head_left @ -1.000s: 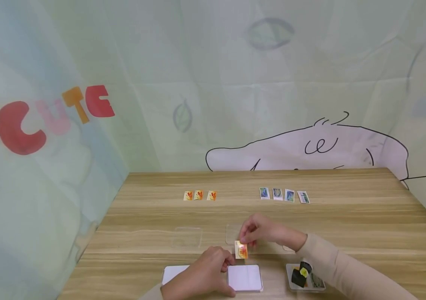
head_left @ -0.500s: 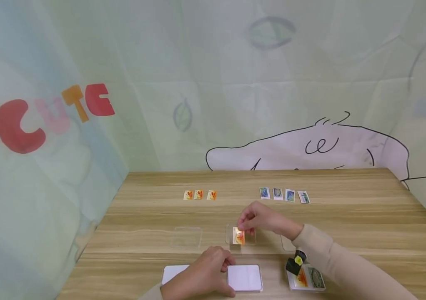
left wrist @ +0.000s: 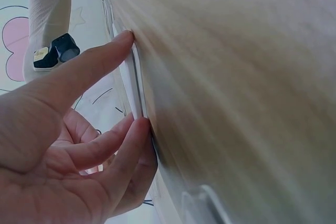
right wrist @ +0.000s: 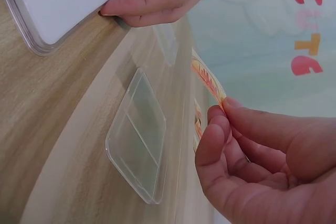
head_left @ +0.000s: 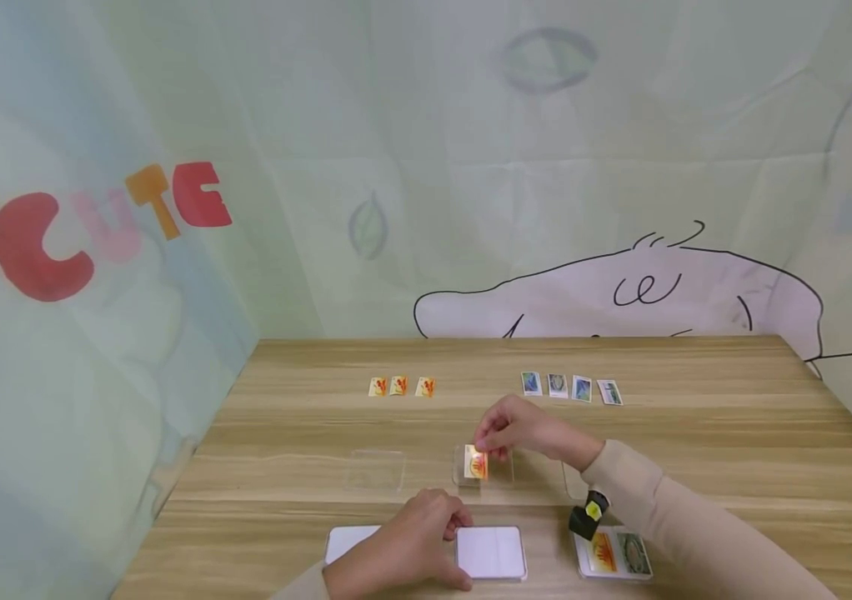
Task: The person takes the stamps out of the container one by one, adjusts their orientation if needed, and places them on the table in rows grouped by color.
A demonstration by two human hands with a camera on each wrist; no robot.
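Between right thumb and fingertips, my right hand (head_left: 512, 429) pinches a small orange-and-yellow stamp (head_left: 475, 462), raised above a clear plastic lid (head_left: 503, 473). The right wrist view shows the stamp (right wrist: 208, 80) edge-on, apart from the lid (right wrist: 137, 135). My left hand (head_left: 407, 542) holds a clear case with a white top (head_left: 491, 553) at its left side, thumb at the near corner and fingers at the far one. In the left wrist view the left hand (left wrist: 79, 135) touches the edge of the case (left wrist: 135, 85), which lies on the table.
Three orange stamps (head_left: 399, 386) lie in a row at the back left, several bluish ones (head_left: 557, 386) at the back right. Another white-topped case (head_left: 347, 540) is at left, a case with two stamps (head_left: 613, 553) at right. Clear lids (head_left: 375, 472) lie mid-table (head_left: 283, 417).
My right hand has carried the stamp away from the white-topped case, forward over the middle lid, slowing in the last half second. My left hand has stayed in place.
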